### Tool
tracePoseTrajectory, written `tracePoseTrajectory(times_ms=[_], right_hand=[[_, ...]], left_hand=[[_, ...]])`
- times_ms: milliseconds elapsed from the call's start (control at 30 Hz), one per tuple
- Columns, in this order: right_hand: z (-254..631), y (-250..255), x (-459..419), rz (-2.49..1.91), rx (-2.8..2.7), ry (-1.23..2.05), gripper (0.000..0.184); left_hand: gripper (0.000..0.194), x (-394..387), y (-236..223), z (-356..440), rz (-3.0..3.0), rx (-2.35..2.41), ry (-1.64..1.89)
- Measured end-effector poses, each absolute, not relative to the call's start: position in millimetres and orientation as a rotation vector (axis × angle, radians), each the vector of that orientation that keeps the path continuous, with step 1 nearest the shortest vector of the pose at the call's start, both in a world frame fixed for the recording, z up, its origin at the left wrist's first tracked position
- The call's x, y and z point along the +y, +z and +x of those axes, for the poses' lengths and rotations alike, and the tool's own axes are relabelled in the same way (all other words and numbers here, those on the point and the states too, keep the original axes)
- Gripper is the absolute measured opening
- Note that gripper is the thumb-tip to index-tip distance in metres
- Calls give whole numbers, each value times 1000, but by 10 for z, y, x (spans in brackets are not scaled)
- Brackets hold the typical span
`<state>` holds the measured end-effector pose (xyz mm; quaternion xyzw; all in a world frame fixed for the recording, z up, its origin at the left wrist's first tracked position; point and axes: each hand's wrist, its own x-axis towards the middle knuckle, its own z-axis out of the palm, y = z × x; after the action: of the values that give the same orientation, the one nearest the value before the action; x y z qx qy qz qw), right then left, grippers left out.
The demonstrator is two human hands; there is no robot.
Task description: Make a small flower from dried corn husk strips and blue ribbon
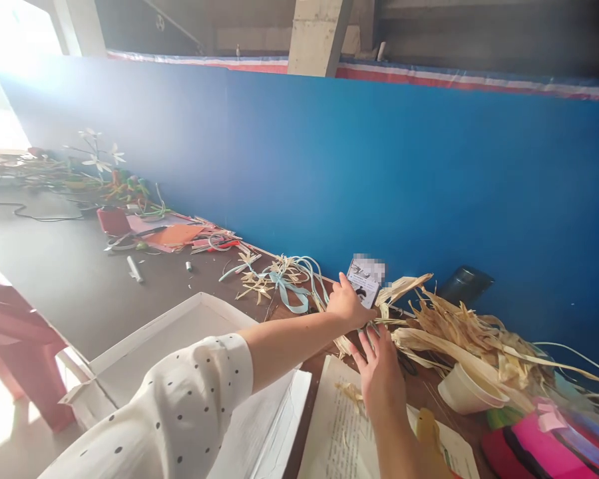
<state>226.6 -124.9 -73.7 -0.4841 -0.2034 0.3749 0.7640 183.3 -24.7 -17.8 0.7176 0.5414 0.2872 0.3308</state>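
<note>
My left hand [348, 304] reaches across the table and grips a small white box-like device [363, 283] that stands against the blue partition. My right hand [379, 372] lies just below it with fingers stretched out, touching strips of dried straw-coloured husk [459, 329] heaped on the table. The sleeve on my left arm is white with dark dots. Pale blue ribbon and small woven straw stars [279, 279] lie just left of my left hand.
A white shallow tray [144, 339] and an open printed booklet [334, 432] lie near me. A white paper cup [466, 392] lies tipped on the husks, a dark cup [464, 285] behind. Pink bag [539, 446] right; coloured paper scraps [174, 234] and craft flowers [97, 156] far left.
</note>
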Motion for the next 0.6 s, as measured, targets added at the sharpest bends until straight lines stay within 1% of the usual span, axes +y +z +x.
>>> tracePoseTrajectory(times_ms=[100, 200, 300, 433, 500, 600], right_hand=[[2277, -598, -1117, -1018, -412, 992, 52], [2283, -568, -958, -961, -438, 1015, 48], [2234, -680, -841, -975, -442, 894, 51], [2104, -896, -847, -1113, -435, 673, 52], [2047, -961, -896, -1239, -433, 584, 50], [2000, -990, -954, -1352, -504, 474, 41]], left_hand=[[118, -311, -183, 1796, 1836, 1431, 755], [121, -273, -153, 1833, 1805, 1461, 781], [125, -172, -79, 1912, 1827, 1496, 816], [121, 60, 2, 2068, 1797, 1556, 893], [119, 213, -8, 2162, 1773, 1588, 901], [115, 449, -101, 2309, 1766, 1652, 915]])
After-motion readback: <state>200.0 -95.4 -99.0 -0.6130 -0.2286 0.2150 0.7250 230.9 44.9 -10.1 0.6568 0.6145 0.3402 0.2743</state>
